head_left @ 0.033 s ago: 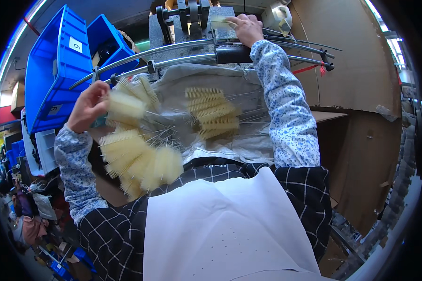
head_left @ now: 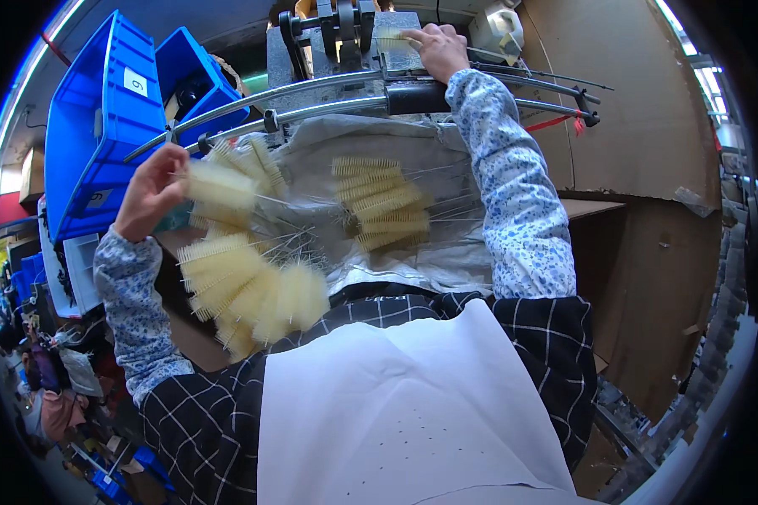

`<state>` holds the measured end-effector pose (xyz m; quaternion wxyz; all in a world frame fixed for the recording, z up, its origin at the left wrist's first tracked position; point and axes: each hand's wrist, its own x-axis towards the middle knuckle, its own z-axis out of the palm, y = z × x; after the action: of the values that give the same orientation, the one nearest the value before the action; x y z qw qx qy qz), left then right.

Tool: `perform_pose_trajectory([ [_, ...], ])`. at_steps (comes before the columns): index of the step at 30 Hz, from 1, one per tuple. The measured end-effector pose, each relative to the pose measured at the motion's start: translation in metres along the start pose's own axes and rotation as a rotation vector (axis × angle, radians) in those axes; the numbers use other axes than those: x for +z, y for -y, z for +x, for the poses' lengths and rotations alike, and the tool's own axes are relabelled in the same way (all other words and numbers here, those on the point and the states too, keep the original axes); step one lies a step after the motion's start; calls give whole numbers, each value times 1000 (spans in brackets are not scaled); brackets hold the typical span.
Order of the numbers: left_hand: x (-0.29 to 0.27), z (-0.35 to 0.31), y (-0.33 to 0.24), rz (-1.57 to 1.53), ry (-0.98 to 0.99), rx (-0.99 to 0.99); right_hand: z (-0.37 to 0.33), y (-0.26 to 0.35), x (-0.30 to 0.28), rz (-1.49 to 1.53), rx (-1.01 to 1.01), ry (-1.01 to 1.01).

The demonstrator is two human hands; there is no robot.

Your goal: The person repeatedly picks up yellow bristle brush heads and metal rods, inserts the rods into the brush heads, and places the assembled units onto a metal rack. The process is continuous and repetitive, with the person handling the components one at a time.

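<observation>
Pinched in the fingers of my left hand (head_left: pixel 153 194) is a pale-yellow bristle brush (head_left: pixel 221 185) with a thin wire stem, blurred by motion. It is just above a fanned heap of similar brushes (head_left: pixel 227 273) whose wire stems point inward. My right hand (head_left: pixel 442 52) is up at the metal machine (head_left: pixel 345 38), its fingers closed on another pale-yellow brush (head_left: pixel 394 39) lying over the grey block. The rest of that brush is hidden by the hand. Between my arms, a second group of brushes (head_left: pixel 383 202) lies on a grey cloth (head_left: pixel 303 160), stems toward the right.
Curved metal rails (head_left: pixel 328 109) run across in front of the machine. Blue bins (head_left: pixel 101 126) stand at the left. Cardboard (head_left: pixel 623 109) walls the right side. A white jug-like container (head_left: pixel 499 34) stands behind my right hand. A white sheet (head_left: pixel 396 404) covers my lap.
My left hand has moved slightly left with its brush. My right hand has shifted slightly left and up at the machine. The heaps look the same.
</observation>
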<state>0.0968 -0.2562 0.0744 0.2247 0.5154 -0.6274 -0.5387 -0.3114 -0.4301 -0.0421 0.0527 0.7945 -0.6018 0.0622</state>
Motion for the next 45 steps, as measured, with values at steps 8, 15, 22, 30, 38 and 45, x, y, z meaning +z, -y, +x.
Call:
perform_pose_trajectory([
  [8,-7,-18,-24,94,-170,165,-7,-24,13,-34,39,-192],
  [15,-7,-26,-23,45,-276,246,-34,-52,9,110,265,-214],
  [22,-2,-28,-43,105,-288,287,-24,-19,11,187,203,-237],
  [30,-5,-38,-44,127,-311,303,-16,41,12,195,201,-214],
  [38,5,-24,-51,87,-251,330,-5,103,-2,205,231,-118],
  [45,10,-19,-53,110,-219,350,-9,94,-4,192,196,-104],
])
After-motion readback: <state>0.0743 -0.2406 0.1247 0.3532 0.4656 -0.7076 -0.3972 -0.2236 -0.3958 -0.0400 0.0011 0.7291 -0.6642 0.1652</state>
